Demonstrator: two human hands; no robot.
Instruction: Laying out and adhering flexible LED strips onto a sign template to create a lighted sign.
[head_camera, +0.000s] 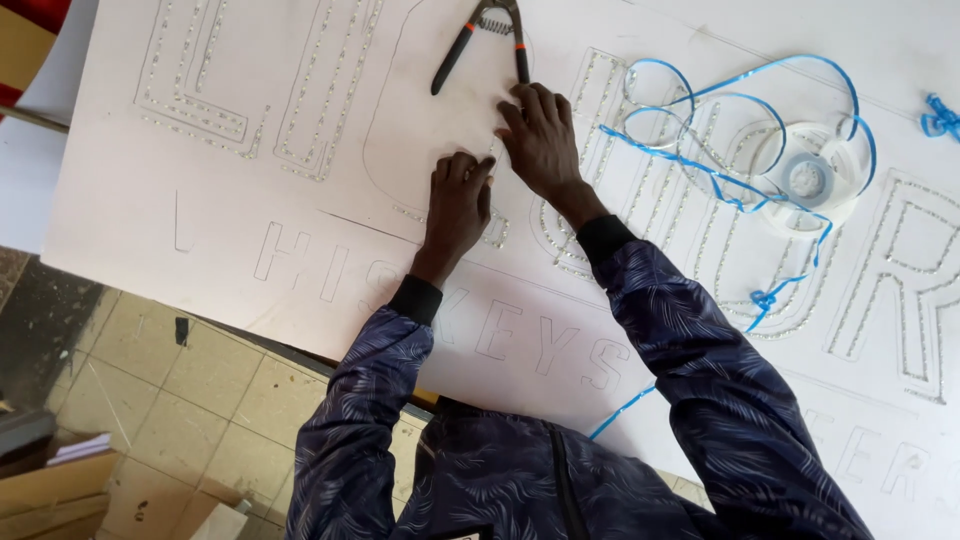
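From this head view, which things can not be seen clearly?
- Pliers: jaw tips cut off by top edge.
- Right hand fingertips: what they press is too small.
- Left hand: palm hides the board under it.
- Blue strip: its lower end passes behind the sleeve.

A sign-making workshop: a big white board (250, 250) with outlined, stud-lined letters fills the bench, pliers (487, 40) and a tape reel (810, 180) lie on it, above a worn tiled floor (180, 390).
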